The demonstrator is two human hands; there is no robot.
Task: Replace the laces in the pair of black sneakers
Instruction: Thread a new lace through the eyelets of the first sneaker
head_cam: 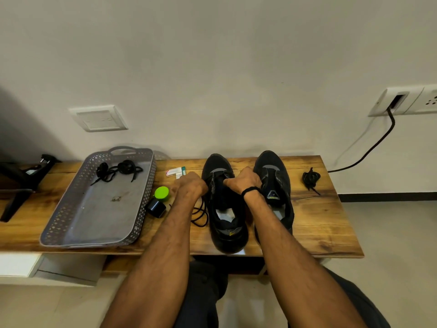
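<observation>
Two black sneakers stand side by side on the wooden table, toes toward the wall. Both hands work at the lace area of the left sneaker [224,209]. My left hand [191,185] is curled at its left side, and a loose black lace [201,214] trails from there onto the table. My right hand [246,179] is curled over the tongue, fingers hidden. The right sneaker [275,178] has no lace in sight. A bundled black lace [311,178] lies to its right. More black laces [118,170] lie in the grey tray [94,233].
A green-capped item [162,193] and a small black cylinder [156,207] sit between tray and left hand. A small white packet [176,172] lies near the wall. A black stand [21,185] occupies the far left. A black cable [369,150] hangs from the wall socket at right.
</observation>
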